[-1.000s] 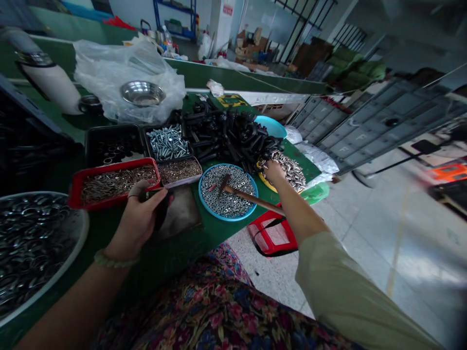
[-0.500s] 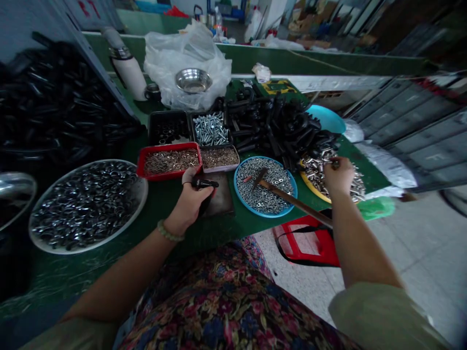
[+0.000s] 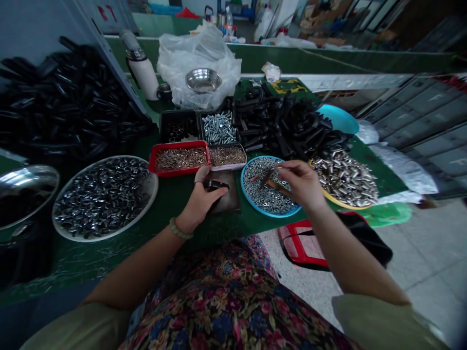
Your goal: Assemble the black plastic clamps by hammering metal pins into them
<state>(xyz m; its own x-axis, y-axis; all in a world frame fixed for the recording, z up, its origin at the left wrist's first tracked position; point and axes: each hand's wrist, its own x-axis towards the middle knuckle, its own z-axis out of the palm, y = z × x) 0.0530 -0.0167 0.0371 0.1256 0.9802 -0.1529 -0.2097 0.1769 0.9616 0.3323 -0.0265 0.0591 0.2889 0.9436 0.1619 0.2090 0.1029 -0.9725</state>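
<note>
My left hand (image 3: 200, 201) is closed around a black plastic part (image 3: 216, 185), just in front of a flat metal plate (image 3: 226, 194). My right hand (image 3: 301, 182) hovers over the blue tray (image 3: 245, 194) of small metal nuts (image 3: 260, 194), thumb and fingers pinched together. Whatever may be between those fingertips is too small to make out. Beneath the right hand a hammer (image 3: 269, 179) lies across the nuts, its wooden handle partly covered by the hand. To the right is a yellow-rimmed tray with short silvery metal sleeves (image 3: 343, 177).
A red tray (image 3: 155, 167) of thin pins, a tray of tiny parts (image 3: 228, 155) and bolts (image 3: 219, 129) stand behind. A white tray (image 3: 153, 197) of shiny curved pieces is left. Black handles (image 3: 277, 121) are heaped at the back. A red stool (image 3: 302, 243) stands below the table edge.
My right hand has moved left from the sleeve tray to above the nuts and hammer. My left hand still holds the black part; the view has shifted slightly.
</note>
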